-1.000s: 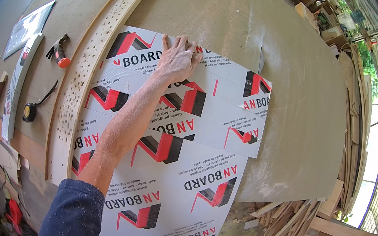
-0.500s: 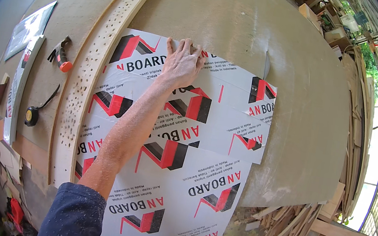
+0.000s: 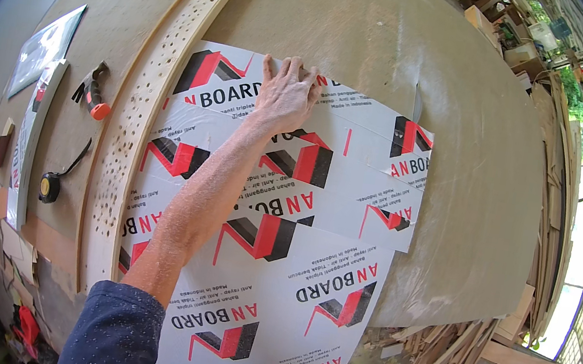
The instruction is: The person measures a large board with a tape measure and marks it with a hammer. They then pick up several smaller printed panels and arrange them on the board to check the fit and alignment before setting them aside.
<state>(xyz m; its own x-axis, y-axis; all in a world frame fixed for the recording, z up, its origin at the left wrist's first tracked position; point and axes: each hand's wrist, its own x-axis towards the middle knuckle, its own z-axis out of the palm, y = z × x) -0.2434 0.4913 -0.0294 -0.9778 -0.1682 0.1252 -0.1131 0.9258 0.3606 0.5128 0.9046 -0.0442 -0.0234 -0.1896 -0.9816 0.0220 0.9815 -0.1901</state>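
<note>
My left hand [image 3: 288, 98] reaches across a white board [image 3: 361, 163] printed in red and black. Its bent fingers hook over the board's far edge, a little apart. This piece appears to overlap a longer white printed sheet [image 3: 247, 287] that runs toward me, under my forearm. A long pale strip of wood dotted with holes [image 3: 115, 180] lies along the left side of the boards. My right hand is not in view; only a small pale thing shows at the lower edge, too cut off to name.
On the brown table [image 3: 481, 209], left of the strip, lie a claw hammer [image 3: 95, 91], a tape measure [image 3: 51, 185], a narrow white length [image 3: 32, 145] and a shiny flat panel [image 3: 46, 47]. A thin grey curved sliver [image 3: 418, 103] is beyond the board. Wood offcuts [image 3: 442, 356] lie at the lower right.
The whole view has shifted by a few pixels. My left hand keeps its place on the board's far edge, and nothing else has visibly moved.
</note>
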